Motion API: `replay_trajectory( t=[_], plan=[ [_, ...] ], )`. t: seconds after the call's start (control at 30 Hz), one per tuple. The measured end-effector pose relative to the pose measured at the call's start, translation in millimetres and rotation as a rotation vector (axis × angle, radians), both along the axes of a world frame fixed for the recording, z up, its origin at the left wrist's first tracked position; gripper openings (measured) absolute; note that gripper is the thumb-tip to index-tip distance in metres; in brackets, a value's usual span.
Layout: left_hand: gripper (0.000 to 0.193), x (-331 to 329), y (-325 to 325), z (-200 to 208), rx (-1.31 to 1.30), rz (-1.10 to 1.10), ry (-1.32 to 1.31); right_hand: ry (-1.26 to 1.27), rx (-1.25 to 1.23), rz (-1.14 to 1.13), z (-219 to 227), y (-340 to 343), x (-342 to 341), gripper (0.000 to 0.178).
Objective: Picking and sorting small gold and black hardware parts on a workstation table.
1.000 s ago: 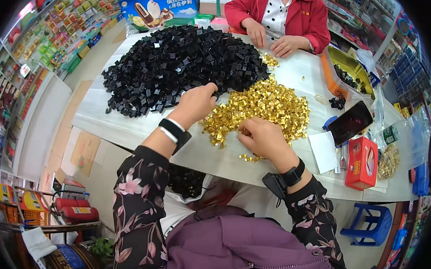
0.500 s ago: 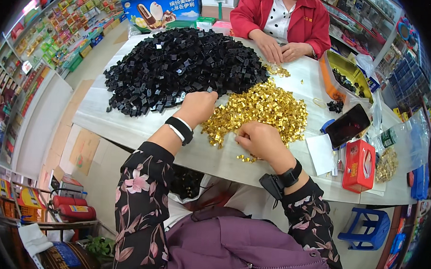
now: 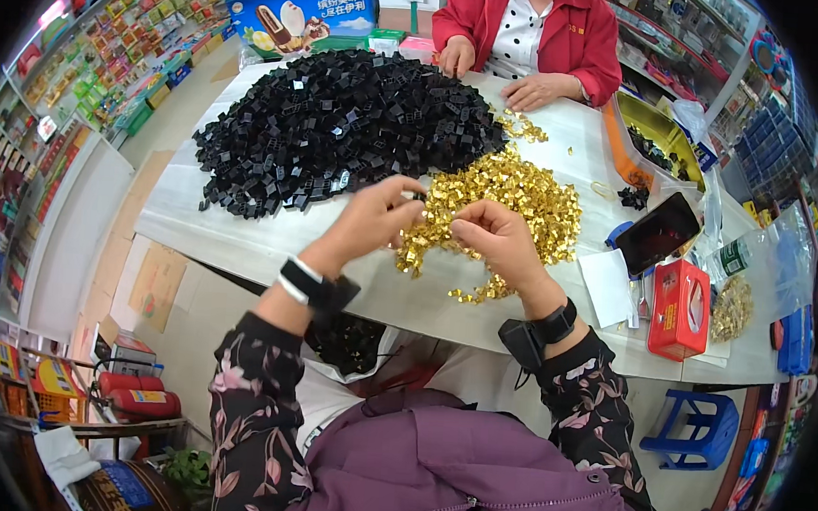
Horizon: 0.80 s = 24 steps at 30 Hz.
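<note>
A wide heap of small black plastic pieces [image 3: 332, 129] covers the left of the table, and a heap of small shiny gold pieces [image 3: 525, 202] lies right of it. Over the left side of the gold heap, my left hand [image 3: 374, 221] pinches a small black plastic piece [image 3: 419, 197] between thumb and fingertips. My right hand [image 3: 502, 242] faces it a short gap away, thumb and forefinger pressed together. Whatever those fingers hold is too small to make out. Near my right wrist, a few loose gold pieces [image 3: 484, 292] lie on the tabletop.
Across the table [image 3: 368, 305], a person in red [image 3: 581, 41] has one hand at the black heap, the other flat. At right are an orange-sided container [image 3: 622, 142], a phone [image 3: 658, 233], white paper [image 3: 606, 284] and a red box [image 3: 679, 314]. A dark-filled bag [image 3: 345, 345] sits below the edge.
My left hand has left the edge of the black heap with a black piece, turning toward my right hand. My right hand has risen off the gold pieces. The other person's hands have separated.
</note>
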<state>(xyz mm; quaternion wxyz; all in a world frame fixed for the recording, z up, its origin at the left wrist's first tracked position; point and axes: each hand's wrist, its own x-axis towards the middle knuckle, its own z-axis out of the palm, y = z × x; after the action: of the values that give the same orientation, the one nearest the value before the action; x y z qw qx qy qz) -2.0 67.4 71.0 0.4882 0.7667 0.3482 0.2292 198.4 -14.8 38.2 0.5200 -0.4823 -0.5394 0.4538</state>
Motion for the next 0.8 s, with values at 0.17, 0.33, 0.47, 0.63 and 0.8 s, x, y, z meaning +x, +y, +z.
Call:
replay_trajectory(
  t=[0.17, 0.33, 0.47, 0.63, 0.8],
  plan=[
    [0.022, 0.1, -55.1, -20.0, -0.245, 0.078, -0.339, 0.081, 0.009, 0.147, -2.0, -4.8, -12.7, 0.013],
    [0.024, -3.6, -59.7, -57.8, 0.184, 0.124, -0.281, 0.035, -0.052, 0.203, -0.8, -7.7, -19.7, 0.013],
    [0.025, -4.4, -65.0, -64.5, -0.004, 0.168, -0.354, 0.069, -0.077, 0.179, -2.2, -8.7, -18.0, 0.013],
    [0.025, -3.4, -66.5, -67.2, 0.122, 0.176, -0.331, 0.090, -0.081, 0.185, -1.8, -8.1, -20.0, 0.013],
    [0.025, -2.9, -67.9, -72.2, 0.242, 0.204, -0.321, 0.092, -0.109, 0.175, -0.1, -9.4, -25.7, 0.013]
  ],
)
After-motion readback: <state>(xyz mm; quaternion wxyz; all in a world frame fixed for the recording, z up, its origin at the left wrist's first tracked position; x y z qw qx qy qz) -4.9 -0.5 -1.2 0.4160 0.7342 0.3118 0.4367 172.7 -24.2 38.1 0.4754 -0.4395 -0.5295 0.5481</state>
